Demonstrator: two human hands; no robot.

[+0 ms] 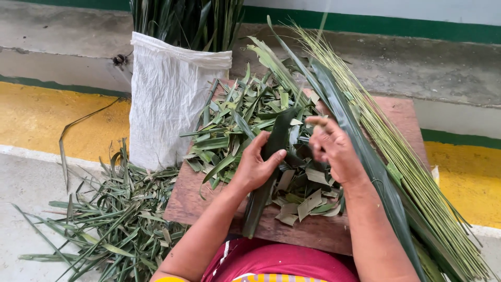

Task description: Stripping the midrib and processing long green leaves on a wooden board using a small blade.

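Closest to my head camera is a red garment (pixel 276 261), with both forearms reaching forward over a wooden board (pixel 313 230). From this one view, my left hand (pixel 255 167) is curled round a long dark green leaf (pixel 269 172), thumb across its face and fingers wrapped beneath, so it is closed on the leaf about midway along. That leaf runs nearly straight away from me, its near end hanging toward the board's front edge, its far end rising into the heap of cuttings (pixel 245 120). My right hand (pixel 334 149) sits just right of the leaf's upper part, fingers bent and bunched; something small and pale seems to be pinched at the fingertips, though I cannot tell what it is or whether the hand touches the leaf. So the leaf lies between both hands, its long axis pointing away from me, with the left hand nearer and already gripping. On the right, a broad dark blade (pixel 360 151) and a bundle of thin pale green ribs (pixel 407 156) slant from upper left to lower right, off the board's edge. Behind the heap stands a white sack (pixel 167 104) stuffed with upright leaves. More scraps (pixel 115 214) litter the concrete floor at left.
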